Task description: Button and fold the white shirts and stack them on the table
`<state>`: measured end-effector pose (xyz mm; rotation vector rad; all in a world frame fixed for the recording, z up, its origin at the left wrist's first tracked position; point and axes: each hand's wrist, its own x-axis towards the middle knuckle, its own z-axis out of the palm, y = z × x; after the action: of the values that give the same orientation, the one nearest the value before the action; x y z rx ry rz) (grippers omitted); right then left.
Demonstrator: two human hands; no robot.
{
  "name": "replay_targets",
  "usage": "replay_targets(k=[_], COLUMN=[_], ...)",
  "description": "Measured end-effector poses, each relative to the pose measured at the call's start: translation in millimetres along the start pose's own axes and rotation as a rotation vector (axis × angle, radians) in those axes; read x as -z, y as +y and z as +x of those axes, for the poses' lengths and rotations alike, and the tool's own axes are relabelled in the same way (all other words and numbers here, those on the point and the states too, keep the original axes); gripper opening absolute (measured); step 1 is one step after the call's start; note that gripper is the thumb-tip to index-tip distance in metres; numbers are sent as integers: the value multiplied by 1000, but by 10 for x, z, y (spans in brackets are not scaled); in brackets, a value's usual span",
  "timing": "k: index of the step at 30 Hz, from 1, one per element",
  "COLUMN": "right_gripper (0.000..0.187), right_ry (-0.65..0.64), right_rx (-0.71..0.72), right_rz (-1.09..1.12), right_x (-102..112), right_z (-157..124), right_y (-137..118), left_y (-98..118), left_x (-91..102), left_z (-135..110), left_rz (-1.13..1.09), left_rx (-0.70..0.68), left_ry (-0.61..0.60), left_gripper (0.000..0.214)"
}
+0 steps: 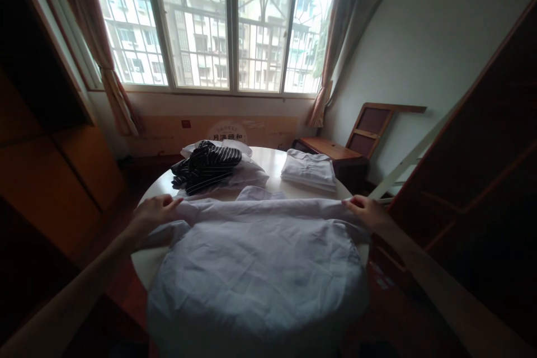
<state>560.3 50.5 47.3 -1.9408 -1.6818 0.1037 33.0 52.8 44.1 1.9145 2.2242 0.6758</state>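
Note:
A white shirt [255, 257] lies spread over the near half of a round white table [272, 163], hanging over the front edge. My left hand [154, 210] grips the shirt's far left edge, fingers closed on the cloth. At the far right edge of the same garment, my right hand [366, 210] pinches the fabric. Both arms reach forward on either side of the shirt.
A black-and-white striped garment [205, 169] sits on a white pile at the table's back left. A folded white stack [309, 172] lies at the back right. Wooden furniture [335, 152] stands behind the table under a barred window; dark cabinets flank both sides.

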Motion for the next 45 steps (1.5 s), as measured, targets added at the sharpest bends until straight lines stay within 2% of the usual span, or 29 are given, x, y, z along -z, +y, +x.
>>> replay_targets(k=[3, 5, 7, 11, 13, 15, 20, 24, 26, 30, 34, 36, 38, 42, 43, 45], right_gripper=[18, 16, 16, 28, 36, 36, 17, 11, 7, 13, 20, 17, 13, 18, 22, 29], right_ry=[10, -68, -150, -411, -555, -671, -876, -1024, -1018, -890, -950, -950, -865, -424, -348, -337], right_rx=[105, 190, 254, 232, 202, 169, 77, 140, 207, 236, 328, 365, 363, 305, 280, 214], right_rz=[0, -18, -30, -52, -42, 5, 156, 103, 121, 158, 97, 124, 181, 362, 386, 363], right_x=[-74, -229, -429, -789, -879, -894, -732, -624, -607, -625, -715, -781, -847, -932, -942, -949], right_z=[258, 416, 552, 747, 794, 801, 671, 514, 450, 377, 340, 344, 384, 569, 618, 694], right_y=[-307, -524, -711, -901, -911, -896, -875, -862, -846, -821, -827, -841, -861, -903, -905, -892], left_y=[356, 584, 763, 976, 1039, 1080, 1047, 941, 899, 858, 882, 920, 962, 999, 989, 948], left_x=[-75, -226, -411, -702, -767, -787, -742, -698, -689, -698, -712, -719, -733, -793, -810, -840], left_z=[223, 378, 514, 663, 678, 677, 666, 634, 620, 628, 619, 598, 591, 662, 691, 740], left_rz=[109, 86, 38, -132, -201, -219, -145, -111, -115, -152, -142, -140, -147, -226, -230, -195], left_rx=[-88, -183, -229, -182, -182, -211, -277, -320, -335, -359, -372, -406, -419, -364, -353, -344], left_ry=[-12, -74, -182, -446, -554, -638, -804, -891, -869, -781, -822, -789, -687, -282, -208, -162], left_gripper=[37, 34, 33, 39, 43, 39, 27, 26, 26, 31, 35, 34, 31, 26, 26, 24])
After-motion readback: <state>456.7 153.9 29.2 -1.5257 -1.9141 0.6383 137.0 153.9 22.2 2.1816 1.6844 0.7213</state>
